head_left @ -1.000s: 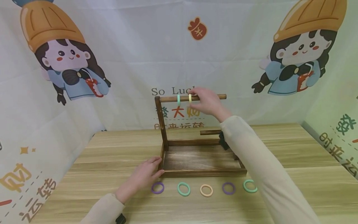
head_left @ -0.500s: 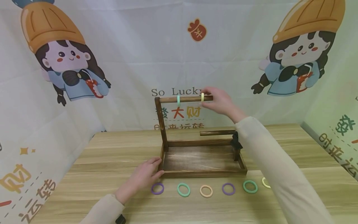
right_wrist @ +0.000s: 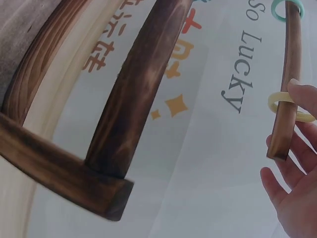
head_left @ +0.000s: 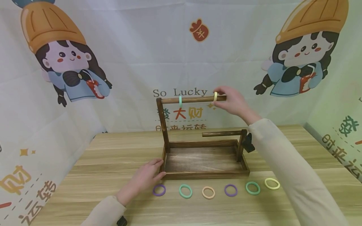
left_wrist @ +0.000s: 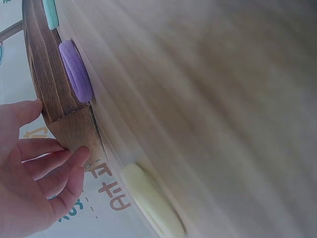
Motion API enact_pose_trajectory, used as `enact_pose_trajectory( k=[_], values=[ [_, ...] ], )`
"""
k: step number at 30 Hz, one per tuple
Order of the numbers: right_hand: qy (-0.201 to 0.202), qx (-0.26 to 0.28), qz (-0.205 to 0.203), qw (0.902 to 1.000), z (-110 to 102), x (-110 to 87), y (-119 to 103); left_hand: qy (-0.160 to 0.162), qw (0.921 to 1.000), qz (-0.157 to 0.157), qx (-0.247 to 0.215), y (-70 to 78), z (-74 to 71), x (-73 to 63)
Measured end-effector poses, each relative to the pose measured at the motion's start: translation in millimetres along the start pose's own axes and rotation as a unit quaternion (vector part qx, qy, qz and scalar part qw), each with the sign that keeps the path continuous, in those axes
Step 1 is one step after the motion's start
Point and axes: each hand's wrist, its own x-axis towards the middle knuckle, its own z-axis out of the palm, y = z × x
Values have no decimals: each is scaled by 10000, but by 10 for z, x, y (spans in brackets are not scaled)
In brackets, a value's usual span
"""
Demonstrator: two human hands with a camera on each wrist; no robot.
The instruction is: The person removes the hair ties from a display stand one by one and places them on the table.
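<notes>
My right hand point(head_left: 233, 100) pinches a pale yellow hair tie point(head_left: 215, 96) that hangs around the upper bar point(head_left: 195, 100) of a dark wooden rack, close to the bar's free right end. The right wrist view shows the yellow hair tie point(right_wrist: 278, 99) encircling the bar, with thumb and fingers at it. Farther left on the same bar hangs a mint green hair tie point(head_left: 180, 101). My left hand point(head_left: 144, 174) holds the front left corner of the rack's tray base point(head_left: 203, 175); in the left wrist view, thumb and fingers lie on either side of that corner point(left_wrist: 74, 126).
On the table, in front of the rack, lie several hair ties: purple point(head_left: 159, 190), green point(head_left: 185, 191), peach point(head_left: 208, 192) and yellow point(head_left: 272, 184) among them. Another yellow hair tie point(left_wrist: 151, 201) shows near my left hand. A lower bar point(head_left: 220, 134) extends from the right post point(head_left: 241, 146).
My right hand has slid the yellow hair tie rightward along the upper bar, from near the green one toward the free end. My left hand has stayed at the corner.
</notes>
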Motion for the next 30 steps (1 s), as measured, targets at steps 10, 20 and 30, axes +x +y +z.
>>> enact_pose_trajectory(
  k=[10, 20, 30],
  values=[
    [359, 248, 338, 9985, -75, -90, 87, -24, 10000, -21, -62, 12, -20, -1],
    [468, 350, 466, 9972, -115, -184, 221, -59, 10000, -15, -19, 18, -21, -10],
    [742, 581, 670, 9933, -187, -312, 334, -77, 9999, -20, -94, 8, -14, -12]
  ],
)
